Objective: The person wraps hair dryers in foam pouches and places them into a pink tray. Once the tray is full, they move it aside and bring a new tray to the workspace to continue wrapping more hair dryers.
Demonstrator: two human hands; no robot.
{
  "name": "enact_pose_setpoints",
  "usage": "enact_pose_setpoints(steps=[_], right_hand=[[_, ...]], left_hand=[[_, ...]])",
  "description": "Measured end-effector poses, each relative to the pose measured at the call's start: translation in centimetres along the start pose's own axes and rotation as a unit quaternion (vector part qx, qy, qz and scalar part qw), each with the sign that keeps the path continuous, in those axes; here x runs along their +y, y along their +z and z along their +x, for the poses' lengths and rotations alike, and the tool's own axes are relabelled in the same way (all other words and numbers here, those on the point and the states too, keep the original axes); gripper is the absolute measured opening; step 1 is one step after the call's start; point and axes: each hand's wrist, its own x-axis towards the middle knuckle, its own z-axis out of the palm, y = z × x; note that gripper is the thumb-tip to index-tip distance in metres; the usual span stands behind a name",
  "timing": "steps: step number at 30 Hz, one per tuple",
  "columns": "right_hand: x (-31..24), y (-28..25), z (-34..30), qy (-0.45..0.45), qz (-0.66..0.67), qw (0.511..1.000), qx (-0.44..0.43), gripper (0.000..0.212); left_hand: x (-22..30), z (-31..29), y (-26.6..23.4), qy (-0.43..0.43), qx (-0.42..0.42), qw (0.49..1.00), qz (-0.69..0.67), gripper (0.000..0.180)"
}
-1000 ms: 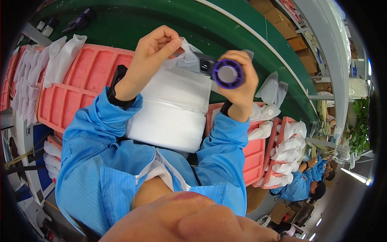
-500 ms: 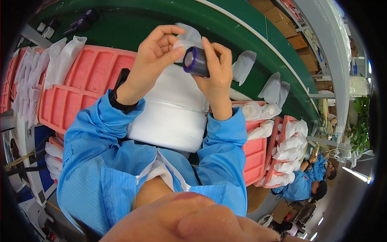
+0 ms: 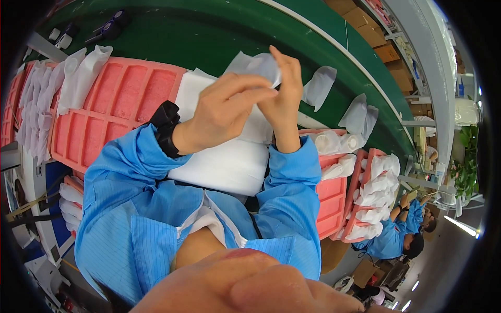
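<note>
In front of me I hold up a translucent white plastic bag (image 3: 241,63), with a pale round shape showing through it. My right hand (image 3: 284,96) is closed around its right side, fingers upright. My left hand (image 3: 222,112) reaches across from the left, its thumb and fingertips pinched together at the bag's near edge. The left fingers partly cover the bag. The dark cylinder with a purple rim does not show now. Below my hands lies a stack of soft white sheets (image 3: 224,164), close to my body.
Pink foam trays (image 3: 78,136) with compartments stand at left and right, several bearing white bagged items (image 3: 368,195). Loose translucent bags (image 3: 319,87) lie on the green table (image 3: 172,31). Dark handled devices (image 3: 110,29) lie at the far left. Co-workers in blue (image 3: 386,240) sit at right.
My left hand has come down and right, across the front of the bag. The dark purple-rimmed cylinder, visible in my right hand before, is out of sight; the bag now stands beside my right fingers.
</note>
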Motion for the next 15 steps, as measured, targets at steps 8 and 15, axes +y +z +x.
enact_pose_setpoints(steps=[8, 15], right_hand=[[-2.5, -0.1, -1.0, 0.163, 0.432, 0.885, -0.061, 0.068], [-0.3, 0.7, -1.0, 0.077, 0.213, 0.955, -0.193, 0.055]], left_hand=[[-3.0, 2.1, -1.5, -0.068, 0.039, 0.997, -0.027, 0.048], [-4.3, 3.1, -4.0, -0.098, 0.033, 0.93, -0.353, 0.047]])
